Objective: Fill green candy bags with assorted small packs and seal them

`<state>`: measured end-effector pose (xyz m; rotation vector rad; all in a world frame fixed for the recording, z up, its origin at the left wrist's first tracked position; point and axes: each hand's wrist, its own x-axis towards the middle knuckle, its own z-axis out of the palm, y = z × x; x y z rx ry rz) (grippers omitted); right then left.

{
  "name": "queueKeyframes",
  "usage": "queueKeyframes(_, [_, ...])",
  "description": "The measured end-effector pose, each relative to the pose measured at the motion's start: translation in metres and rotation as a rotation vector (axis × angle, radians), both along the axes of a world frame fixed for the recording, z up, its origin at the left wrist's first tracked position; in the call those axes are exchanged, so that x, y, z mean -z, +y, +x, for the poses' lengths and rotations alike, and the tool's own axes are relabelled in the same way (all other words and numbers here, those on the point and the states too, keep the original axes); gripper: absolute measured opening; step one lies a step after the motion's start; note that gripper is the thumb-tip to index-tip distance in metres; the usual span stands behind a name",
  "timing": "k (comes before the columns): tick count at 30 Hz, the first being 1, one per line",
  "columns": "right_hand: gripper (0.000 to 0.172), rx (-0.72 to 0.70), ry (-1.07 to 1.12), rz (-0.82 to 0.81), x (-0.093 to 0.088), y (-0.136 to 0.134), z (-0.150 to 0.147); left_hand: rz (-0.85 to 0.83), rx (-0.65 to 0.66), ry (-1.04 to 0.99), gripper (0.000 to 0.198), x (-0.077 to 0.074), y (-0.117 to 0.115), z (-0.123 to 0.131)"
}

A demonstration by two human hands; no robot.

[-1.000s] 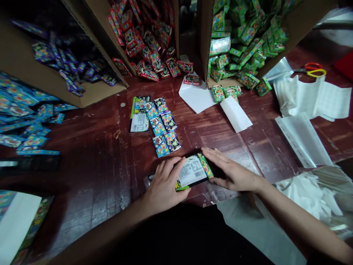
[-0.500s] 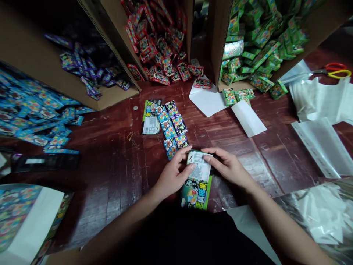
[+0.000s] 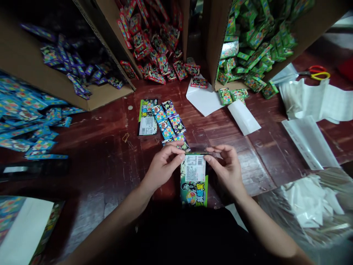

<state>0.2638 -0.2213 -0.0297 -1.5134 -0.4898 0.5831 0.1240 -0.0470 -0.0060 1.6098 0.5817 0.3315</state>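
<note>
A green and black candy pack in a clear bag (image 3: 194,180) lies upright in front of me, white label side up. My left hand (image 3: 161,167) pinches the top left corner of the bag. My right hand (image 3: 226,167) pinches the top right corner. Just beyond my fingers lie two rows of small blue and purple candy boxes (image 3: 170,119) on the dark red table (image 3: 104,162), next to another green and black pack (image 3: 147,117).
Cardboard boxes at the back hold purple boxes (image 3: 74,70), red boxes (image 3: 154,48) and green boxes (image 3: 253,40). Blue boxes (image 3: 24,114) are heaped at the left. White paper (image 3: 204,99), clear bags (image 3: 310,141) and scissors (image 3: 317,73) lie right. A rubber band (image 3: 125,137) lies on the table.
The pack was turned from lying crosswise to pointing towards me. Both hands shifted from its sides to pinch the top edge of its bag.
</note>
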Motion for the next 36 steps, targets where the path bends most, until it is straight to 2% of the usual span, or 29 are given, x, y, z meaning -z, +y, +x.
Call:
queueKeyframes(2, [0.029,0.070,0.026,-0.008,0.000,0.001,-0.005,-0.016,-0.003,0.004,0.013,-0.002,0.000,0.002])
queueKeyframes(4, [0.025,0.054,0.042,-0.055,0.001,0.000,-0.009,-0.048,-0.013,0.009,0.013,-0.002,-0.003,0.004])
queueKeyframes(7, [0.030,-0.020,0.032,-0.102,-0.002,-0.003,-0.005,-0.143,-0.034,-0.009,0.015,-0.001,-0.007,0.006])
queueKeyframes(11, [0.020,-0.194,-0.117,-0.103,-0.007,-0.007,0.011,-0.220,-0.039,-0.046,0.040,0.001,-0.008,0.009])
queueKeyframes(13, [0.017,-0.224,-0.190,-0.051,-0.010,-0.008,0.017,-0.183,0.007,-0.013,0.033,-0.001,-0.006,0.010])
queueKeyframes(15, [0.023,-0.225,-0.221,-0.014,-0.014,-0.008,0.020,-0.126,0.052,0.018,0.023,-0.005,-0.004,0.009])
queueKeyframes(17, [0.026,-0.258,-0.269,-0.025,-0.018,-0.009,0.021,-0.079,0.082,0.030,0.021,-0.009,-0.002,0.009])
queueKeyframes(20, [0.016,-0.312,-0.323,-0.099,-0.026,-0.007,0.024,-0.038,0.100,0.037,0.019,-0.013,-0.001,0.012])
queueKeyframes(24, [0.023,-0.242,-0.113,-0.190,-0.034,0.001,0.028,0.000,0.122,0.051,0.016,-0.018,0.002,0.024])
queueKeyframes(27, [0.028,-0.241,0.021,-0.227,-0.039,0.004,0.034,0.002,0.171,0.074,0.015,-0.022,0.008,0.031])
queueKeyframes(30, [0.027,-0.295,0.027,-0.243,-0.038,0.000,0.040,-0.038,0.258,0.096,0.016,-0.020,0.013,0.031])
queueKeyframes(33, [0.023,-0.375,-0.010,-0.207,-0.035,-0.008,0.042,-0.068,0.277,0.070,0.021,-0.014,0.015,0.027])
queueKeyframes(36, [0.020,-0.450,-0.161,-0.155,-0.032,-0.012,0.049,0.013,0.282,0.046,0.017,-0.008,0.016,0.029])
